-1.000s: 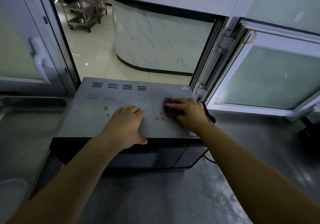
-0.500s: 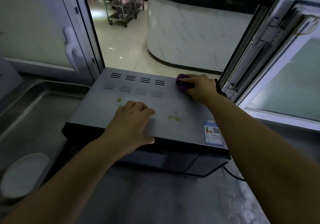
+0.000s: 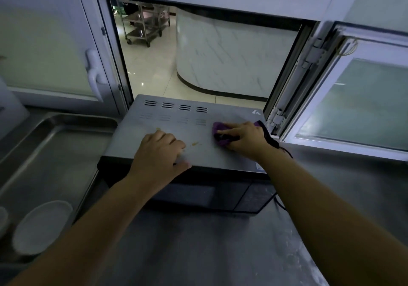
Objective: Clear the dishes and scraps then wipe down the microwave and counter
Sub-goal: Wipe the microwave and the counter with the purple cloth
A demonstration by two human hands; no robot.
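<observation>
I can read no words: my microwave (image 3: 167, 135) bears only a triangular warning sign (image 3: 255, 111) at its back right corner and a blurred sticker (image 3: 260, 167) near the front.

Purple cloth (image 3: 220, 132) mostly under the right hand (image 3: 244, 138); white plate (image 3: 40, 226) blurred, half-shadowed.

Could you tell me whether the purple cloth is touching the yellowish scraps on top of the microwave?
Apart. The head view shows bare microwave top between the purple cloth and the scraps.
</observation>
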